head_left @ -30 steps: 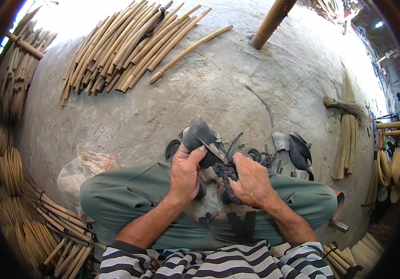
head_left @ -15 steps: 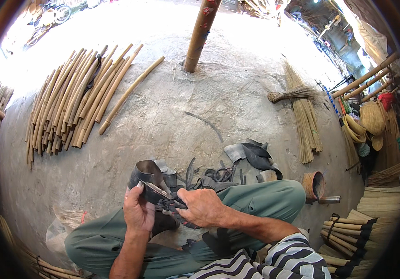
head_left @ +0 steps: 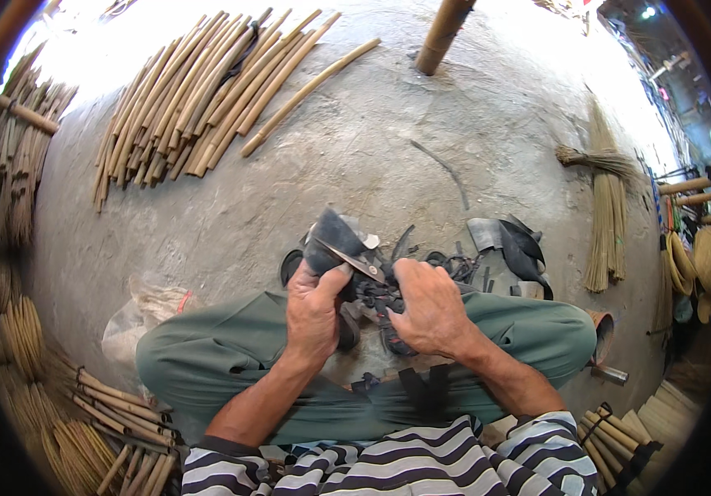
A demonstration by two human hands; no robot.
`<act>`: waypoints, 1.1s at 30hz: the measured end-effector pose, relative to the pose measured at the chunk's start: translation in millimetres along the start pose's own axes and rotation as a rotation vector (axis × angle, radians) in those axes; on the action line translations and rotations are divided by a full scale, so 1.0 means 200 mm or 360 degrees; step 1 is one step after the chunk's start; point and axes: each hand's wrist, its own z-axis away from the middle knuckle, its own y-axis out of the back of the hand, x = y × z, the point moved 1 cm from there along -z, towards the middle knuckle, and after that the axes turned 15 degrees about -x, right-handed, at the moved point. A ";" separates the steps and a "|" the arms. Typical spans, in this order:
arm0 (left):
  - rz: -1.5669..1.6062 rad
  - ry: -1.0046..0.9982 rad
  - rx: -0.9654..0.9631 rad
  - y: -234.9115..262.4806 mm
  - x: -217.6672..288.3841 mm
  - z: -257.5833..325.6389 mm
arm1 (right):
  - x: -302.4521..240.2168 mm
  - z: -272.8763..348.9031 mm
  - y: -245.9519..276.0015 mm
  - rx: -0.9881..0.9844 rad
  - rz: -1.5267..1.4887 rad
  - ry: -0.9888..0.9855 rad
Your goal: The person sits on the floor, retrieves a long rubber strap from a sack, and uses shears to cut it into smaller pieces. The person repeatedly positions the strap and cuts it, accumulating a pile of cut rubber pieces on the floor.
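My left hand [head_left: 312, 312] is closed on a black rubber strip [head_left: 328, 234], its thumb pressed on the near edge. The strip's upper end stands up beyond the fingers. A pair of scissors [head_left: 357, 263] lies with its blades across the rubber, pointing up and left. My right hand [head_left: 432, 304] is closed around the scissors' dark, wrapped handles, which it partly hides. Whether the blades are biting into the rubber I cannot tell. Black rubber scraps [head_left: 455, 263] lie on the ground just beyond my right hand, between my bent knees.
A larger piece of black rubber [head_left: 522, 252] lies near my right knee, beside a rusty tin [head_left: 603, 335]. Bamboo poles [head_left: 207, 95] are spread at the far left. A bamboo post [head_left: 445, 37] rises ahead. Bundled straw [head_left: 607, 207] lies right; bundled sticks [head_left: 124, 409] sit at lower left.
The view has shifted, so the surroundings sit higher and left-side bundles show more. The rubber strip, curled in a loop before, now stands up as a flat point, with the scissor blades across it.
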 end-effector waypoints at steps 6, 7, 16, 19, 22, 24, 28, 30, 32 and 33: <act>0.0001 0.0044 0.0007 0.00 0.03 0.00 | -0.03 0.00 0.03 -0.0259 -0.0167 -0.0173; -0.0002 0.0044 0.0003 0.00 0.03 0.00 | -0.03 0.00 0.04 -0.0296 -0.0183 -0.0213; 0.0288 -0.0001 0.0095 0.04 0.06 -0.04 | -0.01 -0.01 -0.01 -0.0341 -0.0196 -0.0078; 0.0154 -0.0089 0.0089 0.01 0.02 -0.03 | -0.01 -0.01 -0.02 -0.0137 -0.0040 0.0005; 0.0078 -0.0076 0.0061 0.00 -0.01 -0.02 | -0.02 -0.01 -0.01 -0.0132 -0.0043 -0.0044; 0.0083 -0.0042 0.0029 0.00 -0.01 0.00 | -0.02 -0.01 -0.01 -0.0130 -0.0078 -0.0063; 0.0130 -0.0015 0.0021 0.02 -0.01 0.00 | -0.02 0.00 0.00 -0.0323 -0.0203 -0.0197; 0.0151 -0.0005 0.0031 0.02 -0.01 0.00 | -0.02 0.01 0.01 -0.0360 -0.0195 -0.0174; 0.0186 0.0013 0.0028 0.04 0.00 -0.02 | -0.02 0.01 0.01 -0.0387 -0.0184 -0.0146; 0.0259 0.0013 0.0015 0.05 0.01 -0.03 | -0.02 0.01 0.01 -0.0384 -0.0181 -0.0122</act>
